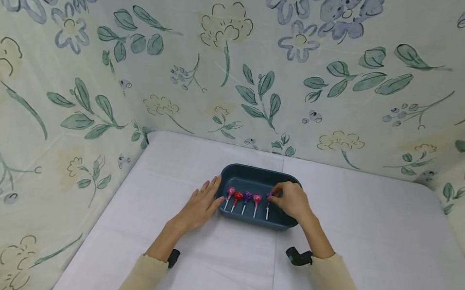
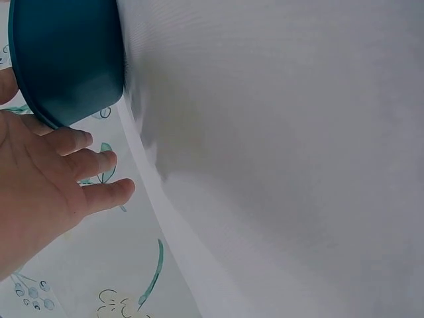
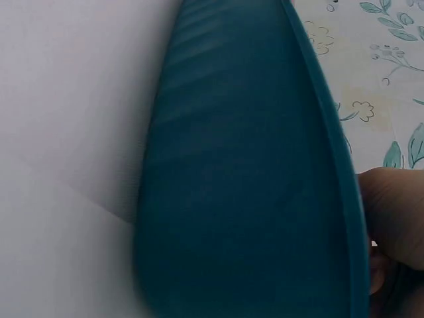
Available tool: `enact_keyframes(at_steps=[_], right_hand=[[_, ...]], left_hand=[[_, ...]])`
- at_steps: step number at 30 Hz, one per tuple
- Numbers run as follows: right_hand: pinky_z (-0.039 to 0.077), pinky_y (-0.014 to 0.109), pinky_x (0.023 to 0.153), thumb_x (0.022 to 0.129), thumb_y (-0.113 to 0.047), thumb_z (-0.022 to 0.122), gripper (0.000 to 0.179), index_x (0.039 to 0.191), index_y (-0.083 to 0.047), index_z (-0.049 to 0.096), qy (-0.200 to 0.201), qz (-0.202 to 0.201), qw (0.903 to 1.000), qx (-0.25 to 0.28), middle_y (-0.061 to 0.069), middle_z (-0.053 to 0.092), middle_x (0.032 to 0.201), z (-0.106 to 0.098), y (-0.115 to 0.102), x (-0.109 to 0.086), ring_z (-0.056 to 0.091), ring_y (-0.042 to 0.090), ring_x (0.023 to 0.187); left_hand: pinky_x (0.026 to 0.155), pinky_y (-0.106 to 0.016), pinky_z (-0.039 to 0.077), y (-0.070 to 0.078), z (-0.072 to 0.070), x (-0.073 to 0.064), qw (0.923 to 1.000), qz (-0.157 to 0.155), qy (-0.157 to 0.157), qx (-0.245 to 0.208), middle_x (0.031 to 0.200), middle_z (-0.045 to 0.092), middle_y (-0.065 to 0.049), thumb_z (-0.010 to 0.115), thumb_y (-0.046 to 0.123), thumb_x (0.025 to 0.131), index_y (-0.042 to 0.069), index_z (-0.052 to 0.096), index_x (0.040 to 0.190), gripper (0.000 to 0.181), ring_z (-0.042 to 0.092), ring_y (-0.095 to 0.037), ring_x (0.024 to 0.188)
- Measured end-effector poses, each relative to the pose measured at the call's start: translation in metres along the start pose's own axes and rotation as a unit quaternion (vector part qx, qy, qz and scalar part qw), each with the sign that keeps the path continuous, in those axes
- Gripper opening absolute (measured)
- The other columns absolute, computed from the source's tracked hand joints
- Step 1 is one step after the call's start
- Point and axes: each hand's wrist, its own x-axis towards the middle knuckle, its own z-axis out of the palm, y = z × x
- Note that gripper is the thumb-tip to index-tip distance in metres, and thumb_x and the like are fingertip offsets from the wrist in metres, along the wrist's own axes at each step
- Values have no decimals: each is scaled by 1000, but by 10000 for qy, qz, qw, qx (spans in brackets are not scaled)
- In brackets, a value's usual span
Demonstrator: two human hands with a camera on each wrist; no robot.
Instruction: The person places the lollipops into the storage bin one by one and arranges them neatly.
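A dark blue-green tray (image 1: 255, 222) with rounded corners holds several lollipops side by side, white sticks toward me. From the left come a pink lollipop (image 1: 230, 192), a red lollipop (image 1: 238, 196), a purple lollipop (image 1: 247, 196) and another pink lollipop (image 1: 256, 199). At the right end of this row my right hand (image 1: 294, 203) pinches a second purple lollipop (image 1: 267, 212) by its wrapped head. My left hand (image 1: 199, 208) rests against the tray's left side, fingers extended. The left wrist view shows its fingers at the tray wall (image 2: 73, 59). The tray wall (image 3: 245, 165) hides most of my right hand (image 3: 397, 215) in its wrist view.
A white cloth (image 1: 216, 270) covers the table, with a crease running toward me near the middle. Floral fabric (image 1: 221, 94) hangs behind the table and on both sides. Dark wrist devices sit by each sleeve, the right device (image 1: 298, 257) showing more fully.
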Motion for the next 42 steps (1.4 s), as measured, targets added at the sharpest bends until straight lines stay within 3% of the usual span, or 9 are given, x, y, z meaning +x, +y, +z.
enact_keyframes(at_steps=[11,42], right_hand=[[57,36,63,87,-18,84,19,93,-2,78,-79,93,9998,-138,7,78,81,16,-1,3,72,16,72],[55,32,64,87,-24,85,28,102,-2,76,-337,119,9993,-117,7,75,84,17,2,3,66,14,71]], left_hand=[[124,-70,16,3,-2,-1,10000,-15,31,6,173,18,-17,38,41,113,12,9,168,69,17,-43,160],[126,-68,16,1,-1,0,10000,-58,-41,48,174,15,-14,35,44,113,15,6,168,69,16,-40,161]])
